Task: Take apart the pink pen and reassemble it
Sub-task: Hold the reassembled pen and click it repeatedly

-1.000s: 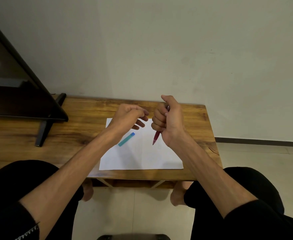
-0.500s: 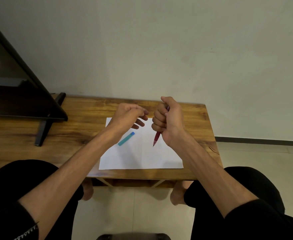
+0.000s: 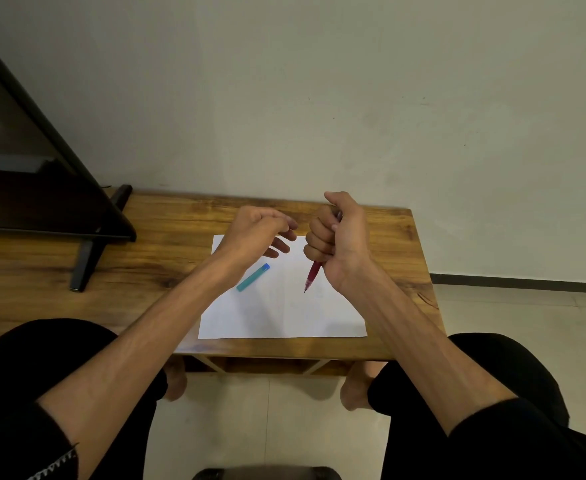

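My right hand (image 3: 336, 237) is closed in a fist around the pink pen (image 3: 313, 274). The pen's lower barrel and tip stick out below the fist, pointing down at the white paper (image 3: 284, 306). The upper end of the pen is hidden inside the fist, under the thumb. My left hand (image 3: 257, 233) hovers just left of the fist, over the paper's far edge, fingers curled loosely. I cannot tell whether its fingertips pinch a small part. A teal and blue pen cap (image 3: 253, 277) lies on the paper below my left hand.
The paper lies on a low wooden table (image 3: 146, 271) against a pale wall. A dark screen on a black stand (image 3: 87, 258) takes up the table's left end. My knees in black trousers frame the near edge.
Both hands stay almost still. The pen tip has dipped very slightly toward the paper.
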